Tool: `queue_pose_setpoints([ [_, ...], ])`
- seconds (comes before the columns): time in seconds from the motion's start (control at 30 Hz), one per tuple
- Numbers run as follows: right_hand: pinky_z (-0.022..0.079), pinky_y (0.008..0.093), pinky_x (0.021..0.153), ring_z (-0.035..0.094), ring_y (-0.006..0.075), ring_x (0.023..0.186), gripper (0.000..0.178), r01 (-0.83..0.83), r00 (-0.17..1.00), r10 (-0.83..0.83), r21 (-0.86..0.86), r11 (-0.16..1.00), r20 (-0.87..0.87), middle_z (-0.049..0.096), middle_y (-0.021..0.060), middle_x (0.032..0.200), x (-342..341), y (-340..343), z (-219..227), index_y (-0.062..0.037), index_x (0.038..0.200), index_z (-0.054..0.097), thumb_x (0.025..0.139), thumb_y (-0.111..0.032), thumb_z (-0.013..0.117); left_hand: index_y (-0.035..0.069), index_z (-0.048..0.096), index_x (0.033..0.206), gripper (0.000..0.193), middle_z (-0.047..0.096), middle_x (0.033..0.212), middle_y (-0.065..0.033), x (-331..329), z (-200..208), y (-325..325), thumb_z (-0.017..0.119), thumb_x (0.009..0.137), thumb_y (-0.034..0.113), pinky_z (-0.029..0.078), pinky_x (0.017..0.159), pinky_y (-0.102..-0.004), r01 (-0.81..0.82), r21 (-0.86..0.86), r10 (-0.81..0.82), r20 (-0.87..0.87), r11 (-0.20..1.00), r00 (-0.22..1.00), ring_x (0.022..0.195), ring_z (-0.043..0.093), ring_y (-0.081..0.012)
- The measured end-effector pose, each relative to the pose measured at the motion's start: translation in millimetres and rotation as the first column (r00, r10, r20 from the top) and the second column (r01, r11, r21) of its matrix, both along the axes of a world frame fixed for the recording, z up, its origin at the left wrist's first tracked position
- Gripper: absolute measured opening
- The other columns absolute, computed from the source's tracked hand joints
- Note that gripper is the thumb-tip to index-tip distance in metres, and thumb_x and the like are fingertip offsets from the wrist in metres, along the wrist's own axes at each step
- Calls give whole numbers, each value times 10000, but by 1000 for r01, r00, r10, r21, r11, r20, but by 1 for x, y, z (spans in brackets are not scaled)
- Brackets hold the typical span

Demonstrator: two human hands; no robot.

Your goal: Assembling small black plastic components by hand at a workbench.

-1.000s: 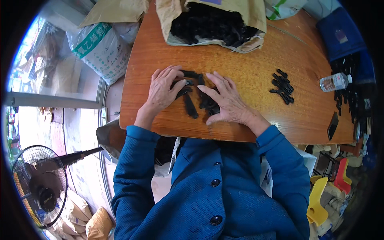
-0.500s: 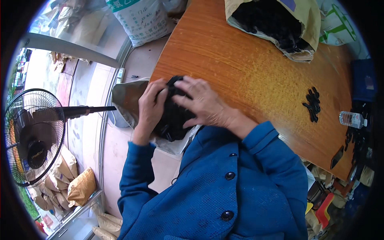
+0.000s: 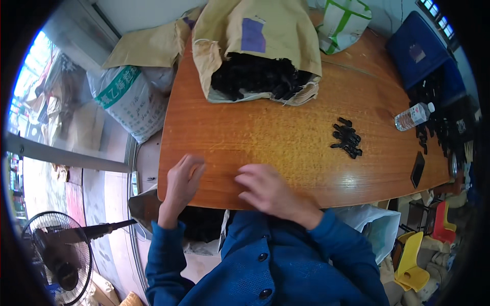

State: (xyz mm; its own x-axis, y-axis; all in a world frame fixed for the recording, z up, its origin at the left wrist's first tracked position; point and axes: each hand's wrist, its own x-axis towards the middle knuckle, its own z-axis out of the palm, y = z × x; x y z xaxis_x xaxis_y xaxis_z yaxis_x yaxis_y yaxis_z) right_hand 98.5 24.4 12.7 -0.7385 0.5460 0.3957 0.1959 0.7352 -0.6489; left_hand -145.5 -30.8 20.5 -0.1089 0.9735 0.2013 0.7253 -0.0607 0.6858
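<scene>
My left hand (image 3: 182, 184) rests on the near edge of the brown wooden table (image 3: 265, 132), fingers loosely spread and holding nothing. My right hand (image 3: 266, 191) lies flat on the table beside it, blurred, also with nothing in it. Just below the table edge, between my arms, a bag with dark pieces (image 3: 201, 227) sits at my lap. A small pile of black plastic parts (image 3: 347, 138) lies to the right on the table. At the far side a tan paper sack (image 3: 255, 51) lies on its side, spilling many black parts (image 3: 255, 76).
A water bottle (image 3: 413, 116), a dark phone (image 3: 417, 169) and more black parts (image 3: 434, 127) lie at the table's right end near a blue crate (image 3: 418, 48). White woven sacks (image 3: 130, 99) stand on the floor left. A fan (image 3: 56, 255) stands lower left.
One second ago both hands gathered black parts on the table; half a second ago they pushed them off the edge into the bag. Now both hands are back on the table, holding nothing.
</scene>
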Motion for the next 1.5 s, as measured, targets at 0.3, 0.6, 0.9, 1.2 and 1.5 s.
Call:
queue_pose_setpoints([
  [0.3, 468, 295, 695, 568, 245, 852, 239, 741, 670, -737, -36, 670, 87, 553, 126, 1015, 192, 73, -24, -23, 1044, 566, 815, 18, 621, 96, 591, 1083, 304, 557, 1134, -155, -6, -39, 222, 505, 811, -12, 488, 817, -429, 143, 89, -64, -586, 986, 807, 997, 571, -367],
  [0.6, 491, 308, 624, 583, 245, 749, 245, 765, 631, -758, 32, 644, 163, 547, 122, 964, 237, 108, -42, -11, 1033, 570, 801, 16, 641, 84, 584, 1085, 282, 553, 1142, -129, 21, -40, 241, 573, 812, 16, 484, 820, -399, 245, -13, -196, -643, 969, 740, 1031, 557, -314],
  [0.9, 509, 403, 686, 565, 317, 860, 223, 500, 645, -633, 390, 773, 428, 492, 134, 932, 209, 109, -30, -29, 945, 564, 745, -9, 661, 30, 574, 1070, 201, 675, 964, -84, 84, -32, 177, 506, 964, 187, 472, 661, -242, 42, -161, 68, 619, 986, 783, 803, 633, -132],
  [1.2, 520, 283, 622, 626, 170, 721, 265, 598, 776, -624, -416, 685, 87, 598, 61, 888, 162, 71, -20, -75, 1093, 538, 852, 31, 569, -8, 465, 1278, 347, 530, 1269, -230, 147, -45, 83, 480, 957, 120, 490, 924, -362, 330, -151, 168, 986, 932, -24, 1114, 578, -289],
  [1.5, 510, 237, 685, 607, 101, 788, 166, 25, 607, -650, -806, 591, -457, 604, 55, 922, 55, 3, -25, -2, 1027, 550, 870, 6, 606, 4, 436, 1304, 355, 569, 1170, -107, 180, -40, 41, 443, 951, 34, 458, 955, -351, 207, -72, 59, 996, 976, 66, 1086, 568, -227],
])
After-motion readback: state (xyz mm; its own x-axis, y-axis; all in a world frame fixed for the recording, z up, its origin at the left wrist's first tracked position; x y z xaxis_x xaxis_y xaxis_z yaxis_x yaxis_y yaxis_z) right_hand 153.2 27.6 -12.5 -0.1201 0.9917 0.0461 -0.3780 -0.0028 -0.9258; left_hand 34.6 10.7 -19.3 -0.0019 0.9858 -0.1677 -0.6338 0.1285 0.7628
